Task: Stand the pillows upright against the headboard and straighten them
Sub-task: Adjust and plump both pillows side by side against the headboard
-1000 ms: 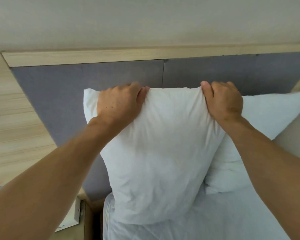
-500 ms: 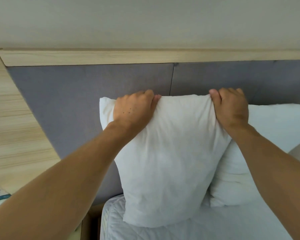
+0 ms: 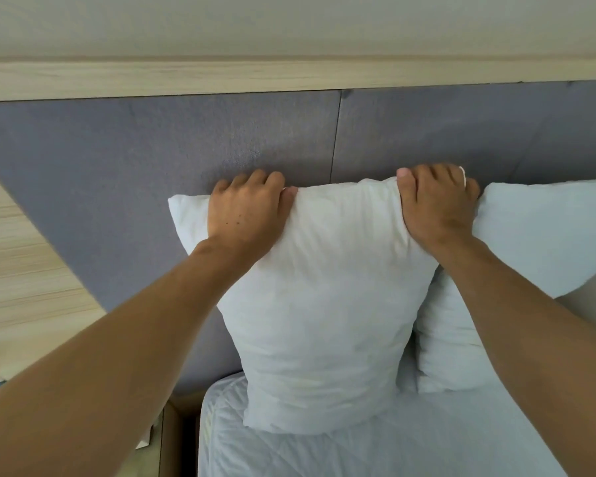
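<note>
In the centre of the frame, the left hand point(image 3: 246, 215) and right hand point(image 3: 436, 204) each clutch a top corner of the near pillow point(image 3: 320, 304), which stands upright on the bed point(image 3: 375, 452) against the grey headboard point(image 3: 186, 149). A second pillow point(image 3: 530, 253) at right already leans there; only final straightening seems left.

A bedroom: grey padded headboard point(image 3: 221, 139) with wood trim; white pillows point(image 3: 324, 304); quilted mattress point(image 3: 393, 452).

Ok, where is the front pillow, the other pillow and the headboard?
front pillow point(image 3: 320, 325): head view, middle of its face.
other pillow point(image 3: 544, 235): head view, upper part.
headboard point(image 3: 152, 149): head view, left grey panel.
</note>
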